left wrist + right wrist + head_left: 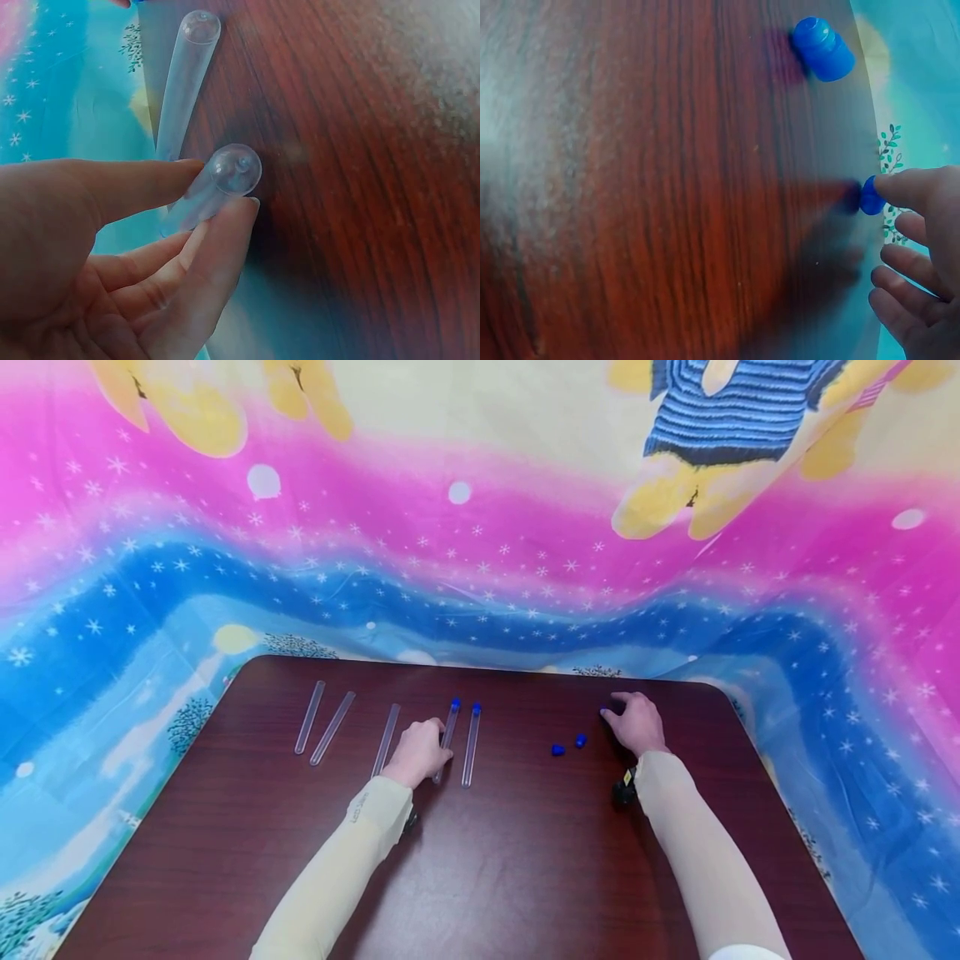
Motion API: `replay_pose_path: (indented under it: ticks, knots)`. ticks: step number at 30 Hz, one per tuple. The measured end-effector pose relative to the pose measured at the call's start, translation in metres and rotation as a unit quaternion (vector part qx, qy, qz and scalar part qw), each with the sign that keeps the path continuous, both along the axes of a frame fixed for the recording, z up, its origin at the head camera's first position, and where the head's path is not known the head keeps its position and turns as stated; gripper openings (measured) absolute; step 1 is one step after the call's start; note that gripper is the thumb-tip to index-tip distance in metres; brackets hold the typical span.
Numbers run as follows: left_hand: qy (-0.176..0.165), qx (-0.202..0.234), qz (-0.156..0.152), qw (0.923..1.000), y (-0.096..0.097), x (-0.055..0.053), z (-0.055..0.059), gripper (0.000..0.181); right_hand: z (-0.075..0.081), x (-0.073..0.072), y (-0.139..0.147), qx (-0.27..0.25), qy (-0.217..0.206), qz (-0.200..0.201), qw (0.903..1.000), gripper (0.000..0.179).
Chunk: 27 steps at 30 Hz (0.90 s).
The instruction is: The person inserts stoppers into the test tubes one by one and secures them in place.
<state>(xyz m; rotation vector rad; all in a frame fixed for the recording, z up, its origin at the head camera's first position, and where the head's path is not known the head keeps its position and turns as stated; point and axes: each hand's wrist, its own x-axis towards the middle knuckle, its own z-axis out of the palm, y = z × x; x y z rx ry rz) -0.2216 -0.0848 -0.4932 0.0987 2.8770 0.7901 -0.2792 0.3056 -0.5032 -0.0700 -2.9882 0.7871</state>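
My left hand [420, 750] pinches a clear test tube [236, 171] between thumb and fingertip near its rounded bottom. A blue cap [456, 703] closes its far end. Just right of it lies another capped test tube [471, 752]. To the left of this hand is an uncapped tube [387, 735], its lower end partly hidden by the hand. Over the table's far right, my right hand [637, 723] has its thumb tip right at a blue cap [871, 196], while its other fingers are spread and loosely bent. A second cap [825, 51] lies nearby in the right wrist view.
Two uncapped tubes, one [310, 718] beside the other [332, 728], lie at the table's back left. Two loose blue caps, one [558, 750] near the other [581, 741], sit left of the right hand. A printed cloth [480, 610] hangs behind the dark wooden table [510, 877].
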Motion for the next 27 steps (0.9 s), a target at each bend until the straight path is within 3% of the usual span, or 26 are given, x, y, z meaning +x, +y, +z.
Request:
replay_pose_path:
  ticks: [12, 27]
  knots:
    - [-0.003, -0.002, 0.003, 1.0, -0.0001, -0.0014, -0.0004, 0.048, -0.0041, -0.0024, -0.002, -0.005, 0.02, 0.022, 0.9995, 0.047]
    - [0.011, -0.008, 0.01, 0.9999, 0.0005, -0.0009, -0.0003, 0.05, -0.003, -0.0013, -0.0083, -0.004, 0.012, 0.037, 0.9992, 0.039]
